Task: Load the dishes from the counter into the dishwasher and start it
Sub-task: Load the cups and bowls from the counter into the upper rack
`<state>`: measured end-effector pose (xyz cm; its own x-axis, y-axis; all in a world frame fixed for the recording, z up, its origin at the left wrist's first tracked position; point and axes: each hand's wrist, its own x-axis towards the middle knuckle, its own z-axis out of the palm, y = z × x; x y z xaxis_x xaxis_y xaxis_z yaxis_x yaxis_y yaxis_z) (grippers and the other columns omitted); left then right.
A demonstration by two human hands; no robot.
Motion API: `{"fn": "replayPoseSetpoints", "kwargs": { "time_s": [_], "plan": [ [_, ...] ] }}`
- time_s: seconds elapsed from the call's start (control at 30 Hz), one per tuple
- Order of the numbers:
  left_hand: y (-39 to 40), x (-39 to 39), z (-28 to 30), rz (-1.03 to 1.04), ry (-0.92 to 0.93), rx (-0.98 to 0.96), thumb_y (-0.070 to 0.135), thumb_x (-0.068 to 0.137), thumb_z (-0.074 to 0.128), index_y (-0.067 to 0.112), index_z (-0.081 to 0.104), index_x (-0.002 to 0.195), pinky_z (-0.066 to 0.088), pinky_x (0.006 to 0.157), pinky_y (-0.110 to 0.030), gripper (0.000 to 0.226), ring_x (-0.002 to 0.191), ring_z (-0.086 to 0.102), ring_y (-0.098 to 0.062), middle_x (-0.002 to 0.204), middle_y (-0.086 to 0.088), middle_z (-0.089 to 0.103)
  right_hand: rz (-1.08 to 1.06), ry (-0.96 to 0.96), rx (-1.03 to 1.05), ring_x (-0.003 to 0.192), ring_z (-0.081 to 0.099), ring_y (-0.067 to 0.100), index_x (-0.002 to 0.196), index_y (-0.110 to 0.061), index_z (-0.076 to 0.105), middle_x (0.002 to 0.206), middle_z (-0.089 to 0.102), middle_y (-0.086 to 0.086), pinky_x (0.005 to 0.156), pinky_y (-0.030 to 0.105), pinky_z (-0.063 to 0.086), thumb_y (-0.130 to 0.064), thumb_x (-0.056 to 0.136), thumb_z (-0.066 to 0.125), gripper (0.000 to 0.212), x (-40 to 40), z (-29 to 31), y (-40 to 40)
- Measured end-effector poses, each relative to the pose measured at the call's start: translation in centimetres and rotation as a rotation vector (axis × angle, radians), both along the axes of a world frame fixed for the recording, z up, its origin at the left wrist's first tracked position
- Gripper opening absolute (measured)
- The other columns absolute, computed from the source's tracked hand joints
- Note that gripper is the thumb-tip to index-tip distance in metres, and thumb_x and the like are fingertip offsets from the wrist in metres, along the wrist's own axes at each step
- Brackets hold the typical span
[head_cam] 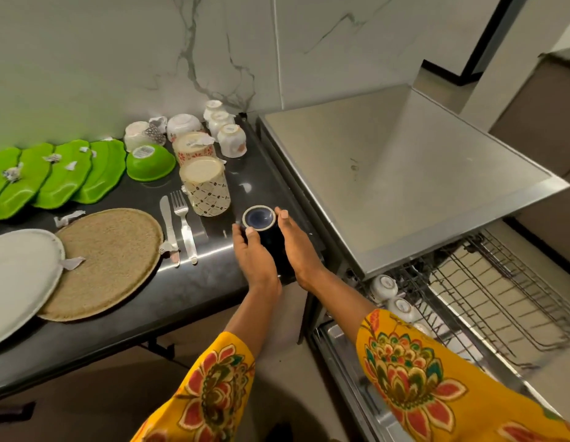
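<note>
Both hands clasp the upturned dark blue mug (261, 228) at the counter's (188, 282) near right corner, left hand (253, 253) and right hand (296, 247) curled round opposite sides, its long axis upright, base uppermost, with the open dishwasher rack (487, 298) lying to the right.

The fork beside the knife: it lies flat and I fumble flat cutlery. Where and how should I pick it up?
Probably pinch the fork by its handle, the end nearest the counter's front edge, coming from above. The tines point toward the wall, and the knife lies close on its left, so the right side looks freer.
</note>
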<state>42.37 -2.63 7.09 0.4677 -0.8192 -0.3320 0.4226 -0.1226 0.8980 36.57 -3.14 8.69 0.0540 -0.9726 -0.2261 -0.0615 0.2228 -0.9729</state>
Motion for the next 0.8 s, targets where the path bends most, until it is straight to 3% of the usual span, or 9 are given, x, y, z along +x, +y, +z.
{"fn": "replayPoseSetpoints", "kwargs": {
  "time_s": [0.13,0.33,0.5,0.67,0.8],
  "plan": [
    [0.5,-4.0,-0.5,-0.081,-0.015,-0.022,0.025,0.100,0.040,0.019,0.036,0.143,0.037,0.110,-0.042,0.044,0.131,0.044,-0.021,0.144,-0.006,0.045,-0.075,0.009,-0.062,0.124,0.045,0.009,0.137,-0.023,0.046,0.131,0.052,-0.007,0.106,0.026,0.034,-0.042,0.101,0.030,0.043,-4.4,0.5,0.9],
    [2.4,-11.3,-0.9,-0.155,0.052,-0.051,0.025,0.099,0.045,0.020,0.032,0.146,0.036,0.111,-0.043,0.049,0.133,0.042,-0.022,0.147,-0.007,0.040,-0.187,0.064,-0.090,0.129,0.044,0.014,0.138,-0.021,0.045,0.140,0.049,-0.001,0.111,0.039,0.033,-0.039,0.101,0.035,0.042,-11.1,0.1,2.9],
    [4.7,-17.7,-0.7,-0.208,0.031,-0.071,0.021,0.100,0.044,0.014,0.033,0.145,0.035,0.112,-0.037,0.047,0.133,0.041,-0.021,0.145,-0.007,0.042,-0.292,-0.029,-0.087,0.102,0.052,-0.004,0.132,-0.020,0.051,0.117,0.055,-0.012,0.086,0.015,0.041,-0.035,0.100,0.039,0.037,-17.6,0.1,5.2],
    [6.5,-23.7,-1.5,-0.271,0.029,-0.048,0.019,0.100,0.045,0.014,0.037,0.142,0.036,0.111,-0.042,0.043,0.131,0.044,-0.021,0.142,-0.007,0.046,-0.436,-0.093,-0.071,0.115,0.053,0.009,0.126,-0.020,0.056,0.120,0.059,-0.005,0.097,0.026,0.042,-0.032,0.100,0.042,0.032,-23.6,-1.2,7.1],
    [8.1,-28.4,-2.1,-0.319,0.131,-0.010,0.018,0.102,0.040,0.009,0.039,0.141,0.034,0.112,-0.042,0.040,0.133,0.042,-0.025,0.144,-0.012,0.044,-0.560,-0.107,-0.072,0.102,0.059,0.012,0.119,-0.011,0.061,0.114,0.064,0.005,0.085,0.023,0.047,-0.026,0.100,0.040,0.031,-28.1,-2.2,8.7]
  ]
}}
